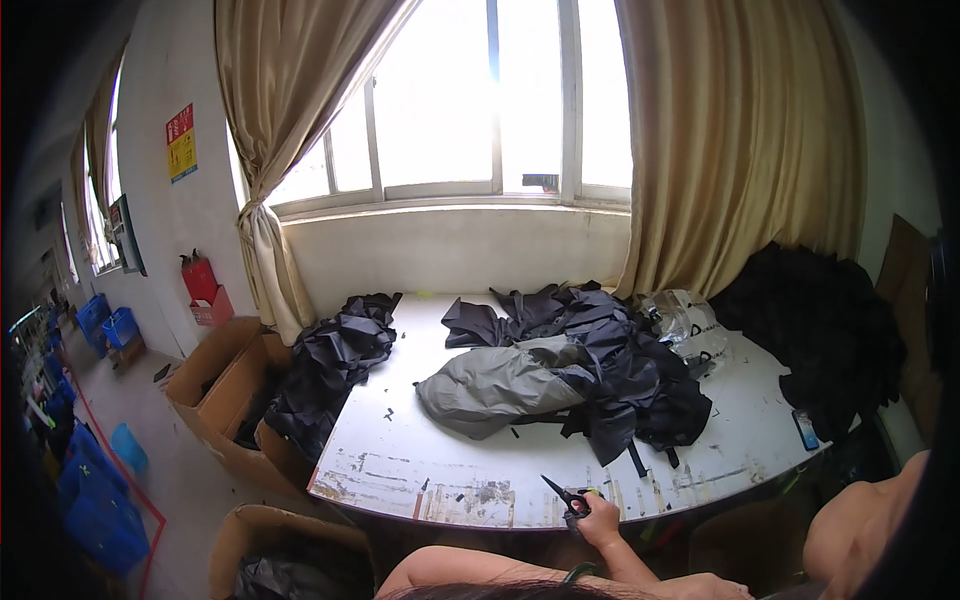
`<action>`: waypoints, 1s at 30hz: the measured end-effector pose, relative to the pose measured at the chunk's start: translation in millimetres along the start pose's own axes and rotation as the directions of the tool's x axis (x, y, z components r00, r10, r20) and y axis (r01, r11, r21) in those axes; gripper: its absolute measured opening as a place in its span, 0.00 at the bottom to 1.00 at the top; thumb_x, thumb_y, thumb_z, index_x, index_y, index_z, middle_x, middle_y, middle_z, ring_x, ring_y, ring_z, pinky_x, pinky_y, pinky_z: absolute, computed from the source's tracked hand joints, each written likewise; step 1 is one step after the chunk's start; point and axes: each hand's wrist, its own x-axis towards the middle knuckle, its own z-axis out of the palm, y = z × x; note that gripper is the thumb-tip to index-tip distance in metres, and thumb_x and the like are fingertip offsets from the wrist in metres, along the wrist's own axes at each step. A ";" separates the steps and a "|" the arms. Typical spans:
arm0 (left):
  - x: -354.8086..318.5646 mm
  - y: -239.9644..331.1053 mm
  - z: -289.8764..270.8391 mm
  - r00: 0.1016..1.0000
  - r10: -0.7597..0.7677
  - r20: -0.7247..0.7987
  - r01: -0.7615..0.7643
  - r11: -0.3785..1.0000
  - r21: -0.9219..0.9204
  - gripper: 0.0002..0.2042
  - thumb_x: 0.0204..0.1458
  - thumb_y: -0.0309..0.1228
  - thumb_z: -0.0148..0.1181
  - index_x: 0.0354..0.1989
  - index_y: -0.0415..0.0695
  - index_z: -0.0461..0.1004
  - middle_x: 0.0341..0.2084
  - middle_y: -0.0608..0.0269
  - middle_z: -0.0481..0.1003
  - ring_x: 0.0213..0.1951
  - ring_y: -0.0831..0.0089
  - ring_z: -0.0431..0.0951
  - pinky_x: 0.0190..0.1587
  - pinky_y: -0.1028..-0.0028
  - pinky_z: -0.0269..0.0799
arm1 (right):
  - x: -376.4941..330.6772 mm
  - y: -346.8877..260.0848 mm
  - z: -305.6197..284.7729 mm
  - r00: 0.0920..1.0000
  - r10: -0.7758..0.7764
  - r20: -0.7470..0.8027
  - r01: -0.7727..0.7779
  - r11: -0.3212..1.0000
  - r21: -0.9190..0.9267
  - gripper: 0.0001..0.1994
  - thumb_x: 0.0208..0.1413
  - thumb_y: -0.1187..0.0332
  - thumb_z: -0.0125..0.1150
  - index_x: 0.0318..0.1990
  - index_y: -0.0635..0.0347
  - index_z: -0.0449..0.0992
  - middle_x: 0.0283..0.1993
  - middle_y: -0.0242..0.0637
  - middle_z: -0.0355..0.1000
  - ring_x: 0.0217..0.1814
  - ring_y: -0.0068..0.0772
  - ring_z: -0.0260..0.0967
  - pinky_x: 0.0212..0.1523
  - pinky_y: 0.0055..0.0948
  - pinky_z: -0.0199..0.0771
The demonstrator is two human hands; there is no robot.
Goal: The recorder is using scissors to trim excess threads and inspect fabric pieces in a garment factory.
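At table edge (400, 490): one hand (598, 520), one scissors (566, 496), blades open.

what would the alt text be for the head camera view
A hand holds black scissors at the near edge of a worn white table, where a grey and black jacket lies on a pile of black garments below a curtained window. Cardboard boxes of dark fabric stand left.

We see our left hand (598, 520) reaching forward from the lower edge, forearm bare and angled up toward it, wrist straight. Its fingers curl closed in a firm grip through looped handles. Our right arm shows only as a bare bent limb at the lower right edge; its hand lies out of view.
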 end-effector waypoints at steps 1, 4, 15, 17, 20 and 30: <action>-5.8 1.8 -3.8 0.998 -0.064 0.009 0.063 0.997 0.037 0.09 0.53 0.28 0.61 0.39 0.36 0.77 0.29 0.59 0.77 0.29 0.70 0.72 0.34 0.70 0.67 | -0.3 3.7 2.2 1.000 -0.012 -0.001 0.012 1.000 0.022 0.08 0.50 0.61 0.62 0.30 0.54 0.75 0.26 0.42 0.74 0.29 0.51 0.72 0.29 0.43 0.70; -27.9 2.8 -17.1 0.966 -0.256 0.040 0.248 0.959 0.138 0.09 0.54 0.28 0.60 0.40 0.37 0.76 0.30 0.59 0.77 0.32 0.70 0.73 0.36 0.70 0.69 | -6.4 4.3 -5.1 0.999 0.046 0.010 -0.046 0.999 -0.015 0.08 0.49 0.60 0.62 0.30 0.53 0.76 0.26 0.42 0.74 0.30 0.50 0.73 0.29 0.42 0.70; -70.7 69.6 -90.6 0.774 -0.080 -0.628 0.334 0.894 0.298 0.12 0.59 0.34 0.53 0.34 0.36 0.70 0.25 0.56 0.73 0.25 0.72 0.73 0.35 0.73 0.71 | -22.7 7.0 -3.3 1.000 -0.013 0.007 0.013 0.999 -0.043 0.10 0.50 0.58 0.63 0.30 0.53 0.76 0.27 0.42 0.74 0.30 0.49 0.73 0.29 0.42 0.71; -63.8 93.1 -97.9 0.760 0.092 -0.643 0.200 0.909 0.366 0.22 0.57 0.49 0.55 0.37 0.38 0.67 0.26 0.58 0.71 0.24 0.73 0.73 0.33 0.74 0.70 | -19.7 1.5 9.2 1.000 0.003 -0.015 -0.003 1.000 -0.015 0.09 0.50 0.59 0.64 0.31 0.54 0.76 0.28 0.44 0.74 0.31 0.50 0.73 0.30 0.42 0.71; -55.2 120.3 -104.9 0.811 0.232 -0.537 0.068 0.874 0.480 0.27 0.59 0.58 0.41 0.42 0.42 0.65 0.25 0.64 0.66 0.24 0.76 0.68 0.33 0.74 0.64 | -12.9 4.1 4.1 0.998 -0.002 -0.069 0.003 1.000 0.003 0.08 0.49 0.64 0.64 0.32 0.56 0.75 0.28 0.45 0.73 0.31 0.52 0.72 0.30 0.42 0.70; -75.6 131.1 -127.8 0.817 0.003 -0.577 0.274 0.878 0.392 0.23 0.60 0.53 0.46 0.44 0.41 0.65 0.30 0.58 0.68 0.33 0.70 0.69 0.40 0.69 0.64 | -2.9 14.0 5.4 0.995 -0.072 -0.075 0.072 0.997 -0.006 0.11 0.46 0.64 0.69 0.29 0.59 0.74 0.25 0.44 0.73 0.27 0.48 0.72 0.27 0.37 0.69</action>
